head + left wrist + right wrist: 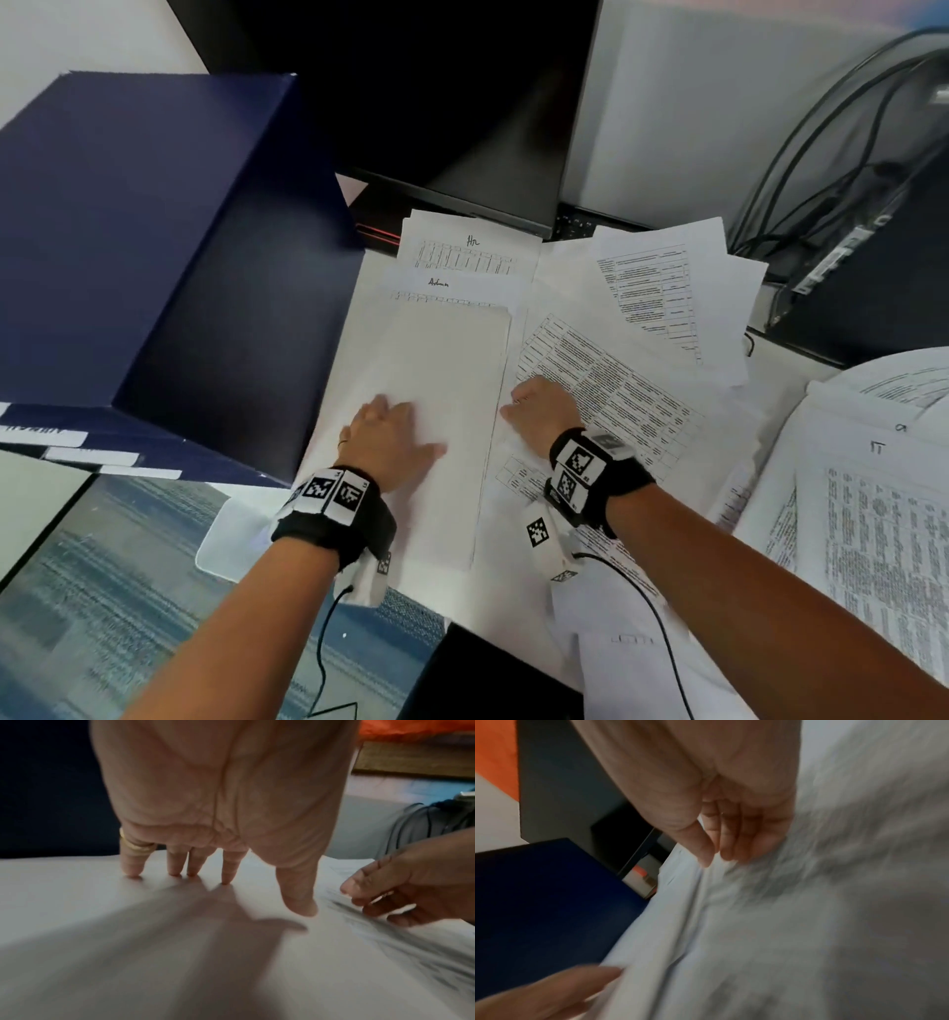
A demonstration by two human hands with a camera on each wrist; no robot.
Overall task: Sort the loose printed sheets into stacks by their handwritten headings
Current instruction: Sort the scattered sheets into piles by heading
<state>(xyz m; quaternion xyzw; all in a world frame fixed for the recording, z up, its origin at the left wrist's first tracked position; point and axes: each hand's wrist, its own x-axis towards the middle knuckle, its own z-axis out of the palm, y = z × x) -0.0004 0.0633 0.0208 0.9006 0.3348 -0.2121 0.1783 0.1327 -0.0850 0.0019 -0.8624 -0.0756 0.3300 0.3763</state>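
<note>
Far left, a dark blue box (154, 231) sits beside the papers. My left hand (387, 442) lies flat, grip relaxed, fingers (227, 870) straight, tips pressing a blank-side-up sheet (441, 411). Above it peek sheets headed "Admin" (439, 283) and "Hr" (472, 241). My right hand (539, 411), fingers curled, rests on the printed table sheet (616, 390) at the blank sheet's edge; whether the grip pinches paper I cannot tell. Far right, an "IT" stack (878, 488) lies on the tabletop.
</note>
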